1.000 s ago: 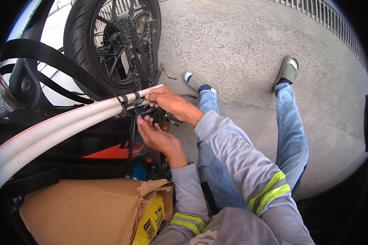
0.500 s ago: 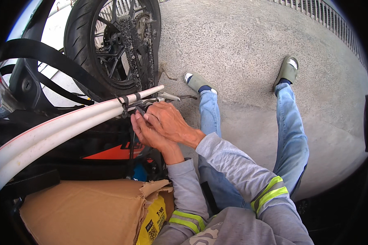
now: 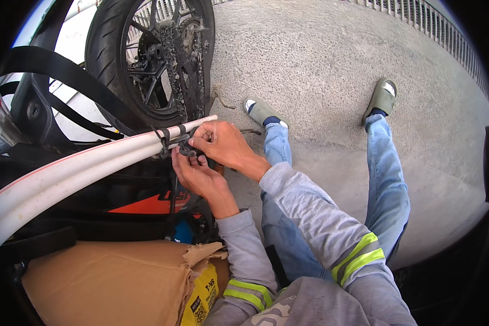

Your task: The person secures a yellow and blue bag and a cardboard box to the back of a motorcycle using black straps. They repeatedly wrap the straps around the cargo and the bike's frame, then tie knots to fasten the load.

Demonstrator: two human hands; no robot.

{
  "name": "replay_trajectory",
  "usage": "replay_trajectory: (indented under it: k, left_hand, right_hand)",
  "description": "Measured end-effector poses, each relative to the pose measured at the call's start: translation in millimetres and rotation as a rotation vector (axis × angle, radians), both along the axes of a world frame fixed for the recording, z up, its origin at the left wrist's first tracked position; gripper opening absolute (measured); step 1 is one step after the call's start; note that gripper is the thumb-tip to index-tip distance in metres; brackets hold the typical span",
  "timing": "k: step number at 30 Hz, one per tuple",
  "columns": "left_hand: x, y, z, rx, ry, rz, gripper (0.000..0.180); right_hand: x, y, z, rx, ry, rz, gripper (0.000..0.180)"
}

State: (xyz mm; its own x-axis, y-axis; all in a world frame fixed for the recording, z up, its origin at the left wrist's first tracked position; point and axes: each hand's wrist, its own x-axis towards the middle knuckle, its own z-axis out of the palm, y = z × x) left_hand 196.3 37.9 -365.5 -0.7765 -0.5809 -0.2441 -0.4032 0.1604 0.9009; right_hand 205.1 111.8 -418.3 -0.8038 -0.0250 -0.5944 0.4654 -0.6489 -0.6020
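Two long white pipes [image 3: 84,163], one with a thin red stripe, lie along the motorcycle and are bound near their far end by black ties [image 3: 165,139]. Just beside that binding, my right hand [image 3: 225,144] pinches a small dark, strap-like bundle [image 3: 187,148] between thumb and fingers. My left hand [image 3: 200,176] comes up from below, its fingers curled against the same bundle. The bundle's exact shape is partly hidden by my fingers.
The motorcycle's rear wheel [image 3: 103,65] and dirty chain [image 3: 175,76] stand beyond the pipes. Black straps [image 3: 76,76] hang at left. A torn cardboard box [image 3: 103,277] sits near my left forearm. My legs straddle the rough concrete floor [image 3: 320,70], with a metal grating at its far edge.
My right hand has lifted and turned off my left hand, its fingers now pinching nearer the ties. My left hand has opened its cup slightly, and more of the dark bundle shows.
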Motion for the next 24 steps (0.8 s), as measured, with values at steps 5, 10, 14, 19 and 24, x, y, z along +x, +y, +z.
replay_trajectory:
  k: [5,10,14,19,24]
  left_hand:
    - [-1,3,3,-0.062,0.035,-0.01,0.028]
    - [10,20,13,-0.171,0.173,-0.118,0.03]
    - [11,32,10,-0.083,0.16,-0.223,0.037]
    - [9,30,5,-0.006,0.047,-0.23,0.032]
    - [9,28,3,-0.158,0.009,-0.155,0.032]
  right_hand:
    - [-19,3,7,-0.109,0.008,-0.128,0.019]
    - [-7,26,19,0.314,0.347,-0.251,0.04]
    - [-14,45,28,0.359,0.523,-0.28,0.051]
    - [-32,54,31,0.491,0.518,-0.114,0.03]
    - [-38,53,21,0.478,0.449,-0.213,0.021]
